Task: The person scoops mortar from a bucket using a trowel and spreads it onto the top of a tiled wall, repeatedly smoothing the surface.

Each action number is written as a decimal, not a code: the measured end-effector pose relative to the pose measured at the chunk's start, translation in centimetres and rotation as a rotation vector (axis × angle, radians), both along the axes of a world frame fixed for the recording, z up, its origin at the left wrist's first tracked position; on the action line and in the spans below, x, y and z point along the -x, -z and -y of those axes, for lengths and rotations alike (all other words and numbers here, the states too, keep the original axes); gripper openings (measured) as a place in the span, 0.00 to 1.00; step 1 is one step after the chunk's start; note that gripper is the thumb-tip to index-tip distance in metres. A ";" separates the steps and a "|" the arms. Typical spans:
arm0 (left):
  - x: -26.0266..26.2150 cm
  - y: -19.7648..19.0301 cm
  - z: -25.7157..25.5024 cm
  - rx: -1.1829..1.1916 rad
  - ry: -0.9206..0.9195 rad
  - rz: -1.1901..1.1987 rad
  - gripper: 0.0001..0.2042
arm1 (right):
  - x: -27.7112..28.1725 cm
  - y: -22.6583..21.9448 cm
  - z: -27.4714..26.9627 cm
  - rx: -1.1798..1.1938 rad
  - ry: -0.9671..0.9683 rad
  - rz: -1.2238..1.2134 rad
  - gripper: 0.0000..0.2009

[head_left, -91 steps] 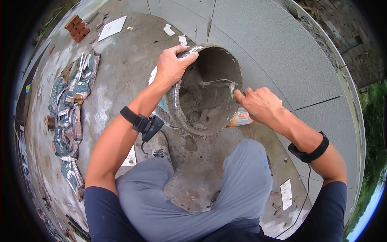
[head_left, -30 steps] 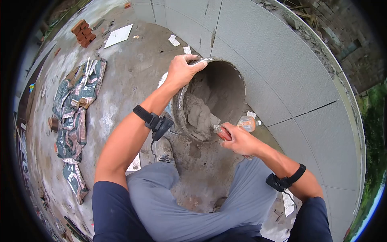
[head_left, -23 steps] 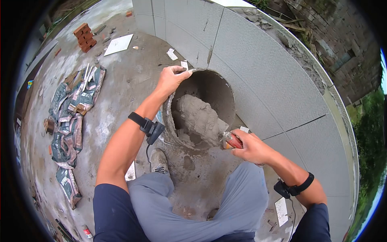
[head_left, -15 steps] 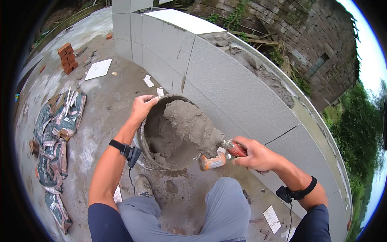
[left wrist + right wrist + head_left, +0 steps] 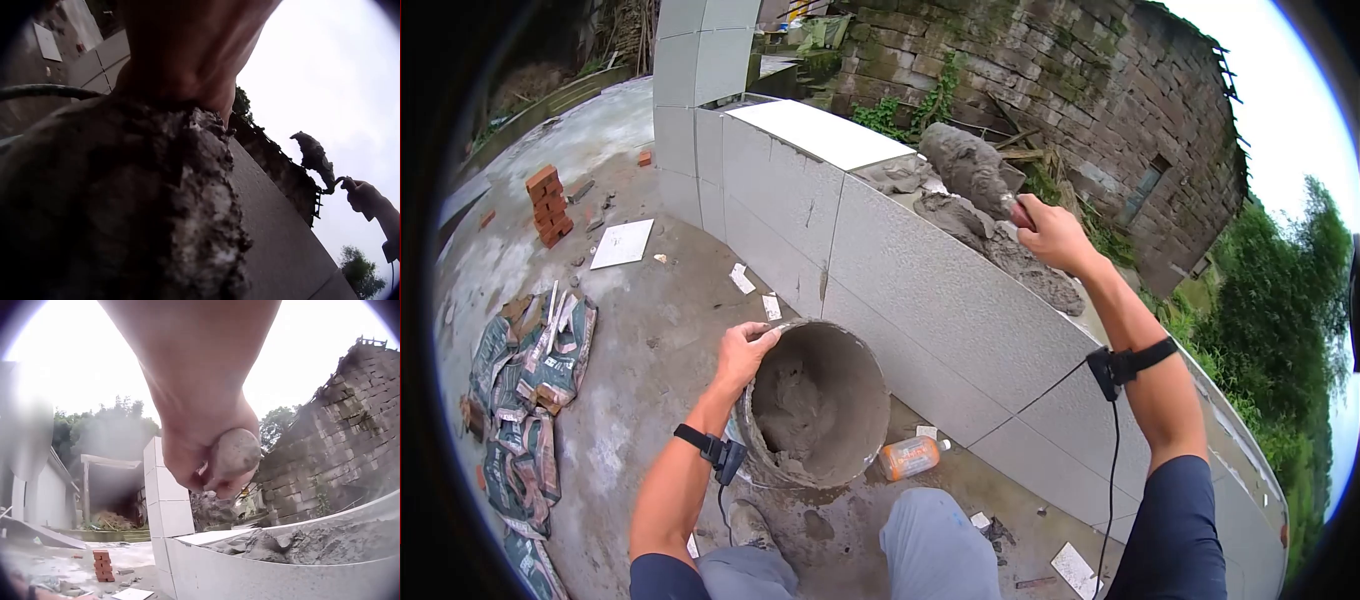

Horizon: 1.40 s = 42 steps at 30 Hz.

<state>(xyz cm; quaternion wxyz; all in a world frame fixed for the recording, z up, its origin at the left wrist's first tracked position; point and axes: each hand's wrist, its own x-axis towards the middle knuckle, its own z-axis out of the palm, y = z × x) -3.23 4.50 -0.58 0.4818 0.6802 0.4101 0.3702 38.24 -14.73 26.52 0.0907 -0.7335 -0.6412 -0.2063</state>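
Note:
In the head view, my right hand (image 5: 1055, 237) grips the reddish handle of a trowel (image 5: 1017, 210). A thick lump of grey mortar (image 5: 965, 163) covers its blade, which hangs over the top of the tiled wall (image 5: 930, 290). Seen from the right wrist, the butt of the trowel handle (image 5: 236, 452) pokes out of the fist. My left hand (image 5: 745, 352) holds the rim of a tilted bucket (image 5: 865, 390), thumb over the edge. Wet mortar (image 5: 790, 410) lies inside it. In the left wrist view the mortar-crusted bucket side (image 5: 206, 206) fills the foreground.
More mortar (image 5: 1000, 245) is spread along the wall top beside a white tile (image 5: 820, 133). An orange-labelled bottle (image 5: 910, 457) lies by the bucket. Crumpled bags (image 5: 530, 390), stacked bricks (image 5: 548, 207) and a loose tile (image 5: 622, 243) are on the ground at left.
My right hand has brought the loaded trowel up out of the bucket and over the wall top. The left hand stays on the bucket rim. The head view has tilted upward.

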 end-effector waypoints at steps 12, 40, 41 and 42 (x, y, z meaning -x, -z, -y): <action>-0.4 1.0 0.9 -0.067 -0.064 -0.065 0.23 | 0.1 0.3 5.2 -0.001 0.062 0.036 0.22; -1.2 1.3 4.9 -0.127 -0.002 -0.056 0.26 | 18.9 37.2 -0.4 0.921 -0.546 -0.366 0.15; -1.2 1.6 4.8 -0.128 -0.008 -0.062 0.26 | 19.5 37.6 -0.6 0.924 -0.540 -0.446 0.16; -1.3 1.6 4.8 -0.144 -0.008 -0.056 0.26 | 20.1 37.8 -0.8 0.924 -0.532 -0.523 0.17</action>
